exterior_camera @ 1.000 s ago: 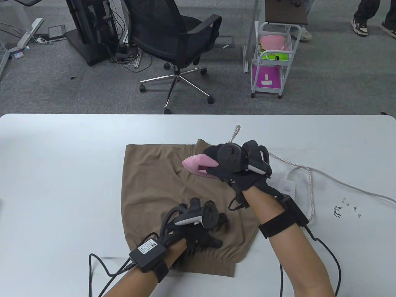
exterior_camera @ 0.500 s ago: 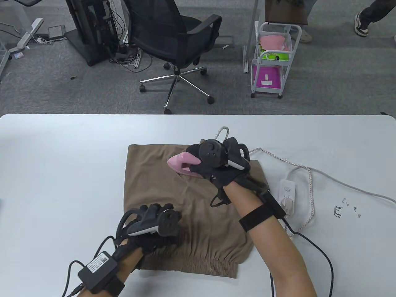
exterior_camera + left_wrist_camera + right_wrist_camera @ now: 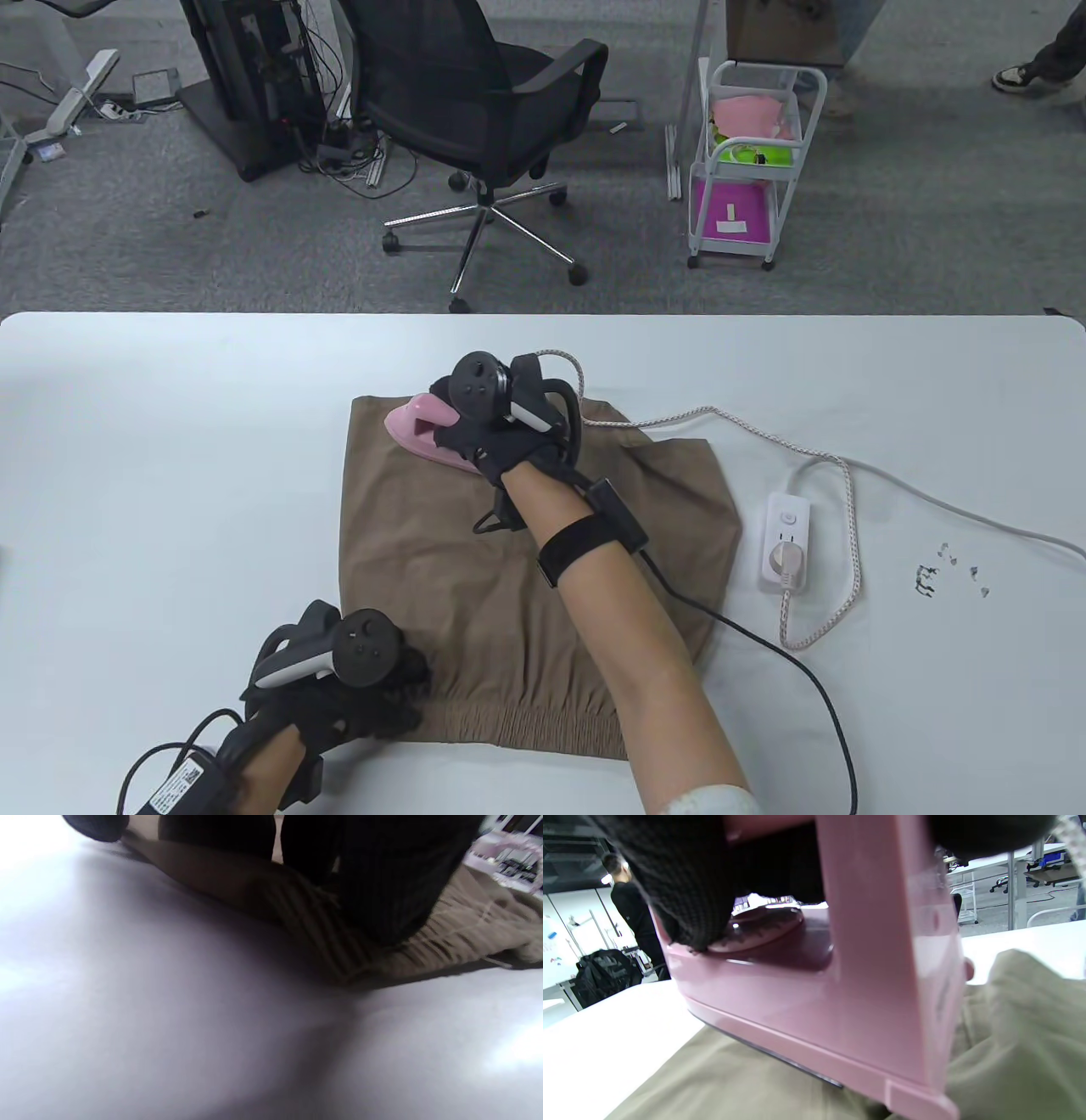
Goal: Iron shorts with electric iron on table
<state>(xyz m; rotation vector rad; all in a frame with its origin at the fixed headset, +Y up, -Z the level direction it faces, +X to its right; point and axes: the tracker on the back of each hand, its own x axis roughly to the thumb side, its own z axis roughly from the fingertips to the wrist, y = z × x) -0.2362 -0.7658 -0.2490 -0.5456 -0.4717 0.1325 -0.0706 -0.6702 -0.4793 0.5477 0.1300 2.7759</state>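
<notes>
Right hand (image 3: 501, 433) grips iron (image 3: 420, 429) on shorts (image 3: 475, 543); left hand (image 3: 356, 688) presses waistband beneath it, fingers flat, spread apart

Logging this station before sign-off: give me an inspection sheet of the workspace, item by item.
Surface: white table.
Job's things: tan fabric shorts lie spread flat; pink plastic electric iron sits on their far left part.
Clutter: small dark bits at the right.
Grippers: right hand grips the iron's handle; left hand presses the waistband's near left corner.
Cables: braided white cord runs to a white power strip; black glove cable.
Surroundings: black office chair, white cart.
</notes>
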